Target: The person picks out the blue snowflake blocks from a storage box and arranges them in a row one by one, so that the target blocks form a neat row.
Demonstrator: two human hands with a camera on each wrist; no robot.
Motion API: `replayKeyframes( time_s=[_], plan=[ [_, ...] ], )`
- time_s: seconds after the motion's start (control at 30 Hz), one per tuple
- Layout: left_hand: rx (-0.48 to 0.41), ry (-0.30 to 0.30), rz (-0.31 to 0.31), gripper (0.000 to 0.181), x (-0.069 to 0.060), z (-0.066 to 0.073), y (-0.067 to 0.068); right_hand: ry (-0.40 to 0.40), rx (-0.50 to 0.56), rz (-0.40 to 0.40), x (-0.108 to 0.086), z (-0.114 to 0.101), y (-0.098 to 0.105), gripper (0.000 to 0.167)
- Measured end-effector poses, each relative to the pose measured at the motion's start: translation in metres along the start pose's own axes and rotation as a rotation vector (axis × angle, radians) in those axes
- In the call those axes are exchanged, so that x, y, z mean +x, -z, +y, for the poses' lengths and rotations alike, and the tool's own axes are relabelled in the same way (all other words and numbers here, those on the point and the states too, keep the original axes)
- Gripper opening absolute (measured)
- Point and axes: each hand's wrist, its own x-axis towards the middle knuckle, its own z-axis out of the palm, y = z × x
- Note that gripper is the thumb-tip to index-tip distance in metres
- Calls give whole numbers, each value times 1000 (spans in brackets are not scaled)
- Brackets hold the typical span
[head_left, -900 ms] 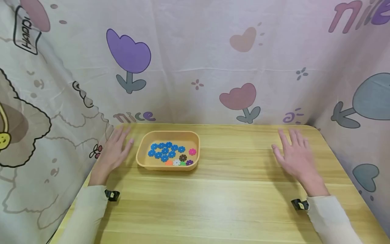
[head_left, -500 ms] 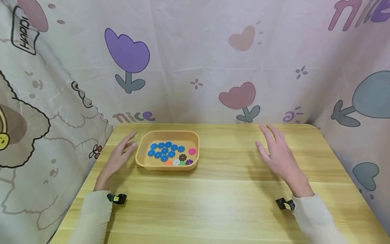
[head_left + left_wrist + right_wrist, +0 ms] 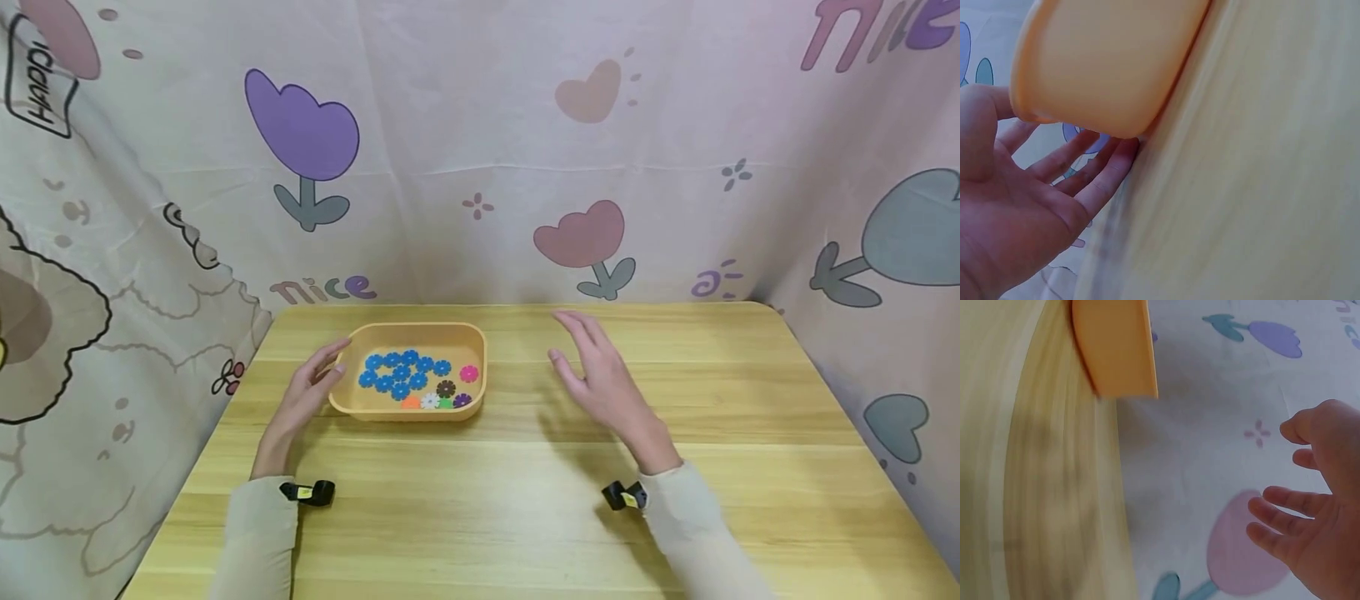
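A shallow yellow-orange plastic tray stands on the wooden table, left of the middle in the head view. Inside lie several blue notched plastic discs, with single pink, brown, white, green, orange and purple ones toward its right and front. My left hand is at the tray's left end, thumb by the rim and the other fingers spread along the outer wall in the left wrist view; the thumb tip is hidden there. My right hand hangs above the table, right of the tray, holding nothing, its fingers loosely extended.
The wooden table reaches back to a printed cloth curtain, which also hangs along both sides. A small black camera sits at the left wrist and another black camera at the right.
My left hand has moved right to the tray's left end. My right hand has moved left, closer to the tray. The tray and discs keep their place on the table.
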Motion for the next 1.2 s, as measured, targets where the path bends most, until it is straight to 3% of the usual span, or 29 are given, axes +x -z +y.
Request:
replayKeyframes(
  time_s=[0.4, 0.67, 0.83, 1.07, 1.2],
  plan=[
    [-37, 45, 5, 52, -1, -2, -1, 9, 177, -156, 27, -38, -73, 54],
    [-43, 32, 27, 50, -3, -2, -4, 22, 331, -169, 44, -43, -115, 49],
    [-42, 32, 29, 50, -3, -4, -6, 18, 276, -204, 53, -45, -130, 45],
    [-51, 8, 41, 49, -2, -7, -6, -59, 122, -322, 66, -53, -138, 39],
    [-52, 1, 40, 49, -3, -8, -5, -102, 90, -371, 72, -58, -140, 39]
  ],
)
